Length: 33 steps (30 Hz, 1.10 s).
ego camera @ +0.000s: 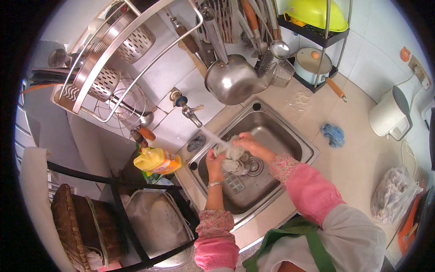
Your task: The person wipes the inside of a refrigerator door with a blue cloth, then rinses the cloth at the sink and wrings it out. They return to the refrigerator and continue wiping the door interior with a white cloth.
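A wet, greyish cloth is bunched up between both hands over the steel sink. My left hand grips its left side, a bracelet on the wrist. My right hand holds its upper right part. Water runs from the metal tap onto the cloth. Below it, partly covered, lie the round drain strainer and a small gridded piece on the sink floor. A dark scouring pad rests in the recess at the sink's left rim.
A yellow detergent bottle stands left of the sink. Right of it, a blue cloth lies on the counter near a white kettle and a filled plastic bag. A steel pan hangs behind the sink; a wire rack overhangs the upper left.
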{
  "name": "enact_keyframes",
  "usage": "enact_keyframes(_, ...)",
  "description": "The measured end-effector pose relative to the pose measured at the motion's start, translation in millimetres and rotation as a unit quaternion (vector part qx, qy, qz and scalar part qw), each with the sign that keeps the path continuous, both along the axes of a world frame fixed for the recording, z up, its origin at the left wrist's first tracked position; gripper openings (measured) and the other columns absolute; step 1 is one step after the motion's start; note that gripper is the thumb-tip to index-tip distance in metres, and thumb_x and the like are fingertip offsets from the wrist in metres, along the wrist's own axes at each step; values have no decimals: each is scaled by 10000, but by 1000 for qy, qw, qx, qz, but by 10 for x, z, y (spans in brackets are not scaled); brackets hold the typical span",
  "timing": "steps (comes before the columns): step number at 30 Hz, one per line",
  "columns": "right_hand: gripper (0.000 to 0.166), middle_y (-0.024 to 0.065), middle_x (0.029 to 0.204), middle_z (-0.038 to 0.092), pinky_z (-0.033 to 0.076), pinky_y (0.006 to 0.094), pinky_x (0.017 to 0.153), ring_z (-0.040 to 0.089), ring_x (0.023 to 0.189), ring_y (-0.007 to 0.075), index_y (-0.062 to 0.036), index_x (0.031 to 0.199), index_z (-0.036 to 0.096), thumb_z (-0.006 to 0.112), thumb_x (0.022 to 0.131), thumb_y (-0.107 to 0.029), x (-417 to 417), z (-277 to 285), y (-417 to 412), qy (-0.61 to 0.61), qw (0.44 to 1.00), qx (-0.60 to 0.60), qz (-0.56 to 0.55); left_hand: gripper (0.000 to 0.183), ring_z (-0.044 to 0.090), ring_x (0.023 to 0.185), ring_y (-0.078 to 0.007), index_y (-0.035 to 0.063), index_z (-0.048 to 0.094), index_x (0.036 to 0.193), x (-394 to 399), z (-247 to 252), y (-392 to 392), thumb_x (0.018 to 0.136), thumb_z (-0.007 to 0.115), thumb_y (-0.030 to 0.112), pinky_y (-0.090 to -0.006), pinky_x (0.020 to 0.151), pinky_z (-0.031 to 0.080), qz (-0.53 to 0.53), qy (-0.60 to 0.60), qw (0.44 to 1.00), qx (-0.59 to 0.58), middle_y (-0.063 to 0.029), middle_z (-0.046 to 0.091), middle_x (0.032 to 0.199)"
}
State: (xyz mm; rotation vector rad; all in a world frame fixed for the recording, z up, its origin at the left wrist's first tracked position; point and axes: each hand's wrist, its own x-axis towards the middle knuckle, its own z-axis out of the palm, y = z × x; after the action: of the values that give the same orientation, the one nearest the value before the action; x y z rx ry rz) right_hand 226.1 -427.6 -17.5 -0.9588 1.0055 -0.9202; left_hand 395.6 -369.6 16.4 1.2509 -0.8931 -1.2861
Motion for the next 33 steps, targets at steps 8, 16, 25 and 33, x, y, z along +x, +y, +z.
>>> enact_keyframes(8, 338, 18, 517, 436, 318, 333, 457, 351, 515, 94, -11, 575, 491, 676, 708, -261, 211, 331, -187, 195, 952, -232, 49, 209, 574, 856, -198, 63, 584, 985, -285, 190, -27, 777, 573, 45, -326, 782, 466, 53, 395, 908, 128, -45, 602, 944)
enact_keyframes(16, 293, 203, 644, 515, 376, 431, 542, 514, 597, 320, 2, 703, 548, 607, 693, -285, -440, 102, -292, 367, 879, -299, 59, 283, 544, 969, -176, 27, 503, 1130, 240, 223, -187, 849, 510, -6, -323, 868, 449, 164, 229, 959, 33, -68, 569, 1073)
enact_keyframes(25, 458, 161, 994, 577, 412, 411, 799, 524, 964, 328, -50, 1042, 578, 666, 651, -273, 302, 73, 112, 98, 927, -346, 105, 368, 495, 1078, -241, 54, 423, 1226, 112, 870, -50, 871, 518, 58, -407, 963, 387, 91, 293, 952, 22, -109, 519, 1189)
enact_keyframes(33, 249, 221, 774, 589, 445, 461, 678, 580, 767, 374, 12, 783, 626, 581, 628, -179, 381, 36, -218, 444, 828, -304, 159, 347, 479, 1077, -225, 56, 420, 1212, 862, 524, 220, 880, 506, 106, -385, 924, 413, 163, 108, 980, -44, -90, 479, 1202)
